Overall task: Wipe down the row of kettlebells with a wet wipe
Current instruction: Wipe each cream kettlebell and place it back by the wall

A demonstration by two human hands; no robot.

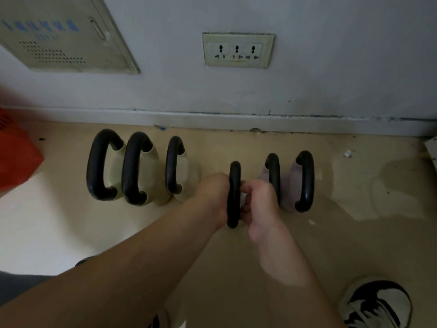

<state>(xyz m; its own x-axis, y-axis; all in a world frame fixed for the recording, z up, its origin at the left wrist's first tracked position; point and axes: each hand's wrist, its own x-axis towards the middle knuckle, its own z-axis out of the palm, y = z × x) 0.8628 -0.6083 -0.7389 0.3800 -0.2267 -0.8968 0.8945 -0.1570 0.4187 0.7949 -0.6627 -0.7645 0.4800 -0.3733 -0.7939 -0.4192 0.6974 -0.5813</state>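
A: First entry, far to the left of the hands?

B: Red crate (14, 157), blurred, on the floor (354, 233). On the wall above it, a cream panel (63, 36) with a vent grille and blue lettering too blurred to read.

A: And the row?

B: Six kettlebells along the skirting board (212, 119), black handles uppermost. Left of the left hand there are three. First kettlebell (99, 164), cream body. Second kettlebell (136, 169), cream, close against the first. Third kettlebell (175, 165), paler body, just beside the left hand.

A: The hands themselves?

B: Left hand (212, 195): curled round the handle of the fourth kettlebell (234, 176) from the left, with the fingertips hidden behind the handle. That kettlebell stands between the two hands, set forward of the row's line, and its body is hidden. Right hand (257, 202): fingers curled, pinching a pale wad against the right side of the same handle. The wad is the wet wipe (243, 200), small and blurred.

A: Right of the right hand?

B: Fifth kettlebell (273, 171), pale lilac body, just behind the right hand. Sixth kettlebell (306, 181), same colour, just beside the fifth. Further right, a white scrap (348, 153) on the floor. On the wall above both hands, a triple socket plate (238, 50). Below, right of the right forearm, a black-and-white shoe (376, 304).
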